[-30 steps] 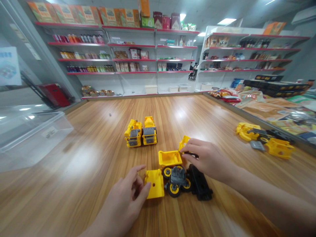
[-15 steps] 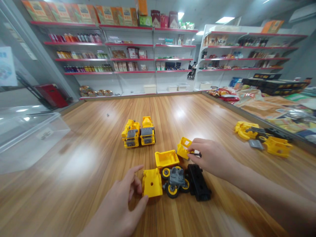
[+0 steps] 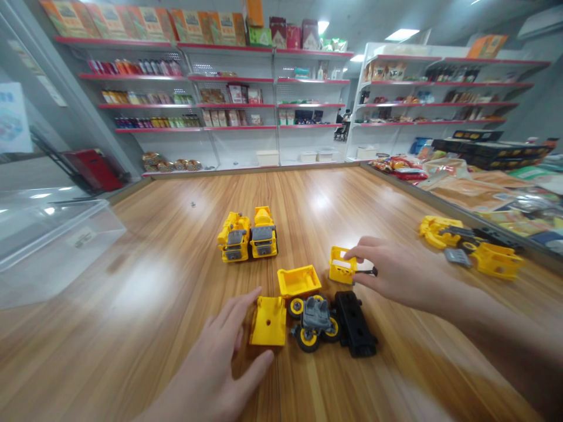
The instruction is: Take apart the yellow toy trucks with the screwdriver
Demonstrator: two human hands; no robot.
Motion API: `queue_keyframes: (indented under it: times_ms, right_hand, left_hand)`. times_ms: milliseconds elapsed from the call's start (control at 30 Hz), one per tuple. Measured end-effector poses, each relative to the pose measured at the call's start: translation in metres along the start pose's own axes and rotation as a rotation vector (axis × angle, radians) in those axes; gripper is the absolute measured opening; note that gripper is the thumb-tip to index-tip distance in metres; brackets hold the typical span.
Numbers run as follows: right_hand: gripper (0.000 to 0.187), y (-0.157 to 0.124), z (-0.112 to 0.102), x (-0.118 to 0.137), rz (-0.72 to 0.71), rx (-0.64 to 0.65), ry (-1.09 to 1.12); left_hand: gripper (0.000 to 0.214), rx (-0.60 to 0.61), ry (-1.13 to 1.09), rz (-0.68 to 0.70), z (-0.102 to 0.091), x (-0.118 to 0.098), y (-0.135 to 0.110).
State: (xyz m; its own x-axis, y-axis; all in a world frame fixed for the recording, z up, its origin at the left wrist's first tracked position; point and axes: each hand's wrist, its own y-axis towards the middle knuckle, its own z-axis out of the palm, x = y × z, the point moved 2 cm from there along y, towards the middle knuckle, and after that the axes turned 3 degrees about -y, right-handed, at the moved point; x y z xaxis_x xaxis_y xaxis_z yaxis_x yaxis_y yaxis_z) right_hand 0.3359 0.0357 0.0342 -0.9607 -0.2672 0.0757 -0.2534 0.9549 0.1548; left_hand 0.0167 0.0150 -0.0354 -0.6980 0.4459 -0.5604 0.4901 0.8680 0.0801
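Observation:
My left hand (image 3: 215, 351) is spread around the left side of a flat yellow toy part with a hole (image 3: 269, 328); whether a fingertip touches it, I cannot tell. The fingers of my right hand (image 3: 387, 266) close on the right side of a yellow toy truck cab (image 3: 338, 271). A thin black piece (image 3: 369, 271) sticks out by these fingers; most of it is hidden. Between the hands lie a yellow dump bed (image 3: 299, 282), a grey wheeled chassis (image 3: 315, 316) with black tyres and yellow hubs, and a long black part (image 3: 354, 328).
Two yellow toy trucks (image 3: 263, 234) stand side by side farther back. More yellow and grey toy parts (image 3: 497, 261) lie at the right. A clear plastic bin (image 3: 57, 252) is at the left. Packaged goods (image 3: 466, 181) lie beyond the right table edge, with stocked shelves (image 3: 229, 79) behind.
My right hand and the yellow cab have moved right, and the cab has turned. The flat yellow part has shifted slightly left, and my left thumb has moved lower, off its corner.

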Motion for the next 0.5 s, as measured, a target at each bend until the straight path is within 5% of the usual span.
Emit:
queue_keyframes:
  times_ms: [233,500]
  right_hand:
    - [0.008,-0.010,-0.007,-0.006,-0.099,0.436,0.177]
    - [0.008,-0.009,0.004,0.006,-0.150,0.433,0.180]
  left_hand:
    - [0.074,0.007,0.029,0.080,0.000,0.000,0.006]
    - [0.079,-0.036,-0.073,0.135,0.004,-0.005,0.008]
